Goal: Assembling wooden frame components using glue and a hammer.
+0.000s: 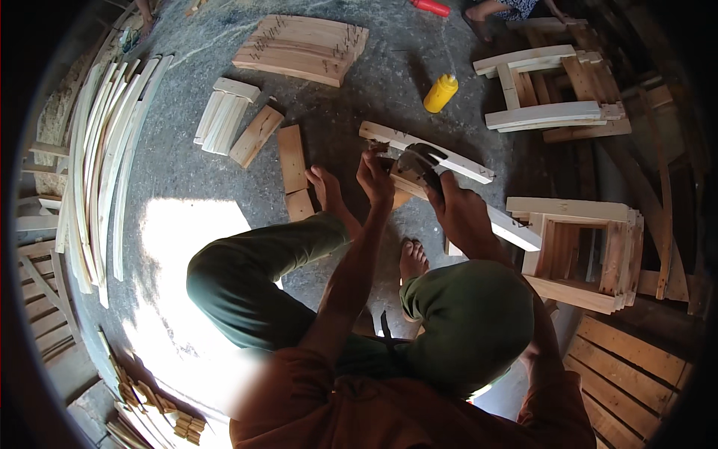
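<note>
My right hand (465, 211) is closed round the dark handle of a claw hammer (422, 159), whose metal head hangs over a short wooden block (408, 185). My left hand (375, 178) is closed beside the hammer head, fingers bent at the end of the block. What the fingers pinch, if anything, is too small and dark to make out. Beyond the block lies a long pale wooden bar (449, 159) with nails at its near-left end. A second pale bar (516, 229) reaches out past my right hand, partly hidden by it. My bare feet stand either side.
A yellow bottle (440, 93) stands ahead, with a red one (431, 7) lying farther off. Stacked wooden frames (576, 209) stand at right. Thick boards (303, 49) with nails on top, short blocks (256, 135) and long slats (112, 165) lie left and ahead. Other people's limbs (490, 11) show at the far edge.
</note>
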Demonstrator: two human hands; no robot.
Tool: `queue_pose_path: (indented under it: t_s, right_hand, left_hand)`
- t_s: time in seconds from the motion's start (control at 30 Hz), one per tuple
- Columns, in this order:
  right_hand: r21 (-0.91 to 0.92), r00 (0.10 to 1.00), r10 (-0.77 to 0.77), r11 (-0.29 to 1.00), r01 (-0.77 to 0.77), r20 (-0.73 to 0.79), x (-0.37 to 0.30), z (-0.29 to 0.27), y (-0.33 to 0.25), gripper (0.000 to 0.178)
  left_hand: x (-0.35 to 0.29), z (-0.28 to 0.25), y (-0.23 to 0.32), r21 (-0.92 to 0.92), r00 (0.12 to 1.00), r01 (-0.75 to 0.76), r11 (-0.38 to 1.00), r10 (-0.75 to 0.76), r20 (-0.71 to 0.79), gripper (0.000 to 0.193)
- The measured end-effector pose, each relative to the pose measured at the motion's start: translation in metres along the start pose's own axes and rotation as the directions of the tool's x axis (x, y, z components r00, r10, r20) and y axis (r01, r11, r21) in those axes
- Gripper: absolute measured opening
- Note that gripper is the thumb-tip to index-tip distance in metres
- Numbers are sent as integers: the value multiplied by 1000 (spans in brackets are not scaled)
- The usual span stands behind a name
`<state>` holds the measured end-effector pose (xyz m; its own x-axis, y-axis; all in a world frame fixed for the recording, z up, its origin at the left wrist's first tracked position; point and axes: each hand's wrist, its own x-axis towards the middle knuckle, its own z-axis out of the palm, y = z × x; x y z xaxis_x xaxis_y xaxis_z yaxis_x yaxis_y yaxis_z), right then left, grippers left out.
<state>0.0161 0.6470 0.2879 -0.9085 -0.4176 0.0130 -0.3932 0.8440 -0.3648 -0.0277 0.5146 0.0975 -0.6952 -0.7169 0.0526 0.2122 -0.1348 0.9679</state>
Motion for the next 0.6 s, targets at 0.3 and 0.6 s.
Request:
queue_pose_path:
  t_s: [0.3, 0.6]
  right_hand:
    - [-72, 996, 87, 994, -86, 13, -22, 16, 3, 24]
    - [453, 873, 327, 880, -142, -362, -35, -29, -4, 29]
  left_hand:
    - [-24, 2, 15, -17, 996, 53, 998, -52, 72, 53]
    - [-13, 9, 25, -32, 999, 35, 999, -35, 2, 55]
